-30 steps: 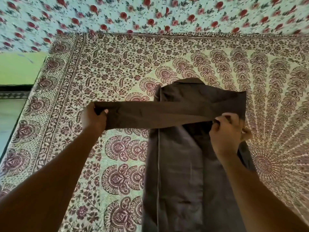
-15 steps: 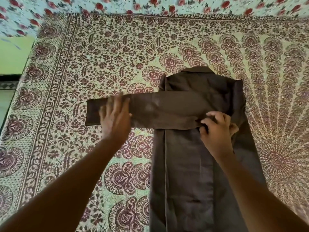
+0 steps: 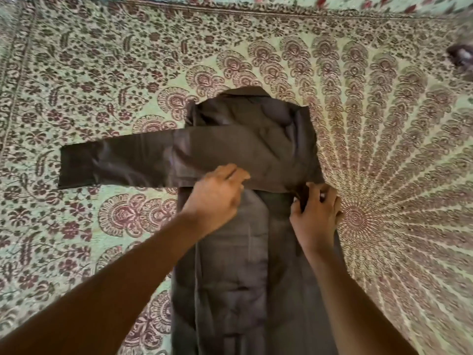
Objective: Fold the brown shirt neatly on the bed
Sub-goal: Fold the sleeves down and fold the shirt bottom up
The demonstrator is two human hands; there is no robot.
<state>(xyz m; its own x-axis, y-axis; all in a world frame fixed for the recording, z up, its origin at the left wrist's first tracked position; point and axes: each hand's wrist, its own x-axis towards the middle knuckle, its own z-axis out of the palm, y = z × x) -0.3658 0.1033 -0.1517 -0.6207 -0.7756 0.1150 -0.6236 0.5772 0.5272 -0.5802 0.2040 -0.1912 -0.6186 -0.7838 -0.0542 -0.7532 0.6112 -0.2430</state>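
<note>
The brown shirt [image 3: 245, 265] lies lengthwise on the patterned bedsheet [image 3: 102, 73], collar at the far end. One long sleeve [image 3: 122, 162] is laid flat across the chest and sticks out to the left, its cuff on the sheet. My left hand [image 3: 217, 196] rests on the sleeve's lower edge at the shirt's middle, fingers fairly straight and pointing right. My right hand [image 3: 316, 213] is at the shirt's right edge just below the sleeve, its curled fingers pinching the fabric there.
The bedsheet spreads out on all sides, with a radial peacock pattern to the right. A small dark blurred object [image 3: 460, 56] lies at the far right edge. A floral cloth strip [image 3: 384, 1] runs along the top.
My left hand let go of the cuff, pressed the sleeve flat, then slid right to the shirt's middle. The sleeve now lies flat on the bed. My right hand shifted right to the shirt's edge.
</note>
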